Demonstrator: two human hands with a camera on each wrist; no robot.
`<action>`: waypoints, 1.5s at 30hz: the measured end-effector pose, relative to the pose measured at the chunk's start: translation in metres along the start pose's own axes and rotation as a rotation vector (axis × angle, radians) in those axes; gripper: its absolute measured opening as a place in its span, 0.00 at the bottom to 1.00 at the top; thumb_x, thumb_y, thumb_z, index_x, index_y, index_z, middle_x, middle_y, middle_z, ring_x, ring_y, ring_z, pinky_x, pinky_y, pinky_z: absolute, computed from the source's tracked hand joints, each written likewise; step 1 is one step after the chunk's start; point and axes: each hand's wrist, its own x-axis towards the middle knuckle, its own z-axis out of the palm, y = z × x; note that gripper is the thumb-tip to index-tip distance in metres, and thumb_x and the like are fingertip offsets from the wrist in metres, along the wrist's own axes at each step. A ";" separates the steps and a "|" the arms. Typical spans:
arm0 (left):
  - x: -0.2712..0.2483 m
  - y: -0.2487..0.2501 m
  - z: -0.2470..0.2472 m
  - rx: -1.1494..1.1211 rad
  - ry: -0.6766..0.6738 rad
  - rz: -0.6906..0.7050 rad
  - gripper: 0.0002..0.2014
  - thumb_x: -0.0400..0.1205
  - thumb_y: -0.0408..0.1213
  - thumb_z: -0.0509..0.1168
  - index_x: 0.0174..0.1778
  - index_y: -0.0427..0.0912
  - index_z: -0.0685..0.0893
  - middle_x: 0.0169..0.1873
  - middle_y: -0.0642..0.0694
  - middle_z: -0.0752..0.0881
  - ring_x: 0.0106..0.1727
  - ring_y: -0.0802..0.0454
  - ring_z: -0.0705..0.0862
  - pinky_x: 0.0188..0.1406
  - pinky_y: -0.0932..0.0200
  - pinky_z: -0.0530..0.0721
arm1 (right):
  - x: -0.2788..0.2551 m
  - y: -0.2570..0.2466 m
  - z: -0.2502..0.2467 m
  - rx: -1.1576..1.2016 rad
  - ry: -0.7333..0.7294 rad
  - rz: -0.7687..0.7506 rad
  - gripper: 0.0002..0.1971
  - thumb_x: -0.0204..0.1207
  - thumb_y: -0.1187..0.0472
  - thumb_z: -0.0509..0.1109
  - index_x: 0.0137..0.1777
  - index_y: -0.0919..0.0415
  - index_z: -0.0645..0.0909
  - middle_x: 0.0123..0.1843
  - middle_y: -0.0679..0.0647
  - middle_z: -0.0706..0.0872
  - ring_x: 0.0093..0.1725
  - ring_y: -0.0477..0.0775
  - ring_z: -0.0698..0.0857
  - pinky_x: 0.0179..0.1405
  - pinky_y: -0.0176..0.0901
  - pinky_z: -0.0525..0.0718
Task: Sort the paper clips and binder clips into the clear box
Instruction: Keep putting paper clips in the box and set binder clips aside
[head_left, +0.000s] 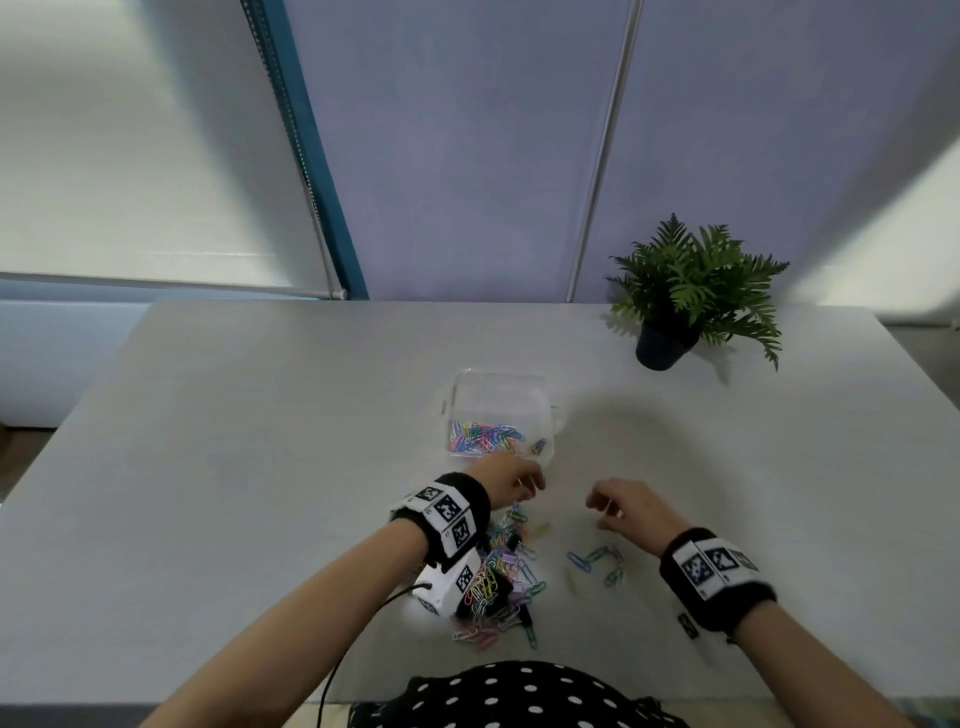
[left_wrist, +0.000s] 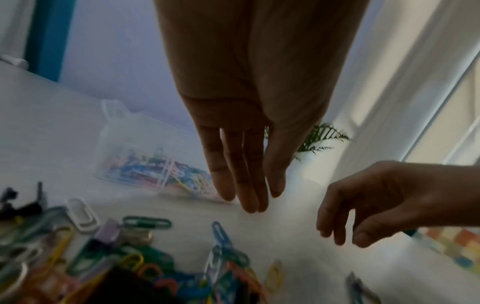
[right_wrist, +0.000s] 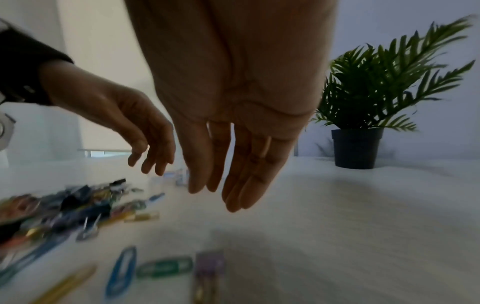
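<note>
The clear box (head_left: 470, 387) stands open mid-table with several coloured paper clips on its floor; its wall (left_wrist: 122, 131) shows in the left wrist view. My left hand (head_left: 522, 480) hovers just in front of the box, fingers (left_wrist: 248, 195) straight and empty. My right hand (head_left: 602, 506) hangs a little to its right, fingers (right_wrist: 197, 185) relaxed and holding nothing. A mixed pile of paper clips and black binder clips (head_left: 498, 577) lies under my left wrist. A smaller scatter of clips (head_left: 597, 561) lies below my right hand, with a purple binder clip (right_wrist: 209, 265) among them.
A potted fern (head_left: 691, 296) stands at the table's back right, well away from the box. The white table (head_left: 234, 467) runs wide to the left and right. A black cable (head_left: 358, 639) trails from my left wrist camera toward the near edge.
</note>
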 end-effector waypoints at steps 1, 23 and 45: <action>0.002 0.002 0.007 0.023 -0.022 0.008 0.13 0.81 0.28 0.61 0.60 0.36 0.81 0.56 0.39 0.87 0.58 0.44 0.84 0.62 0.54 0.80 | -0.005 0.004 0.003 -0.043 -0.021 0.017 0.12 0.72 0.65 0.71 0.55 0.58 0.79 0.54 0.56 0.83 0.48 0.51 0.80 0.51 0.43 0.79; 0.011 0.042 0.084 0.313 0.008 0.113 0.15 0.80 0.31 0.62 0.60 0.28 0.76 0.58 0.29 0.75 0.62 0.34 0.75 0.53 0.40 0.78 | -0.015 0.029 0.047 -0.202 0.161 -0.236 0.04 0.62 0.58 0.68 0.37 0.55 0.77 0.40 0.55 0.82 0.44 0.48 0.68 0.39 0.37 0.76; 0.004 -0.001 -0.021 -0.117 0.218 -0.094 0.13 0.81 0.24 0.56 0.52 0.33 0.85 0.46 0.33 0.90 0.37 0.47 0.84 0.31 0.75 0.78 | -0.013 -0.004 0.038 -0.200 -0.037 -0.118 0.03 0.71 0.62 0.67 0.44 0.57 0.76 0.44 0.54 0.78 0.47 0.55 0.77 0.40 0.43 0.71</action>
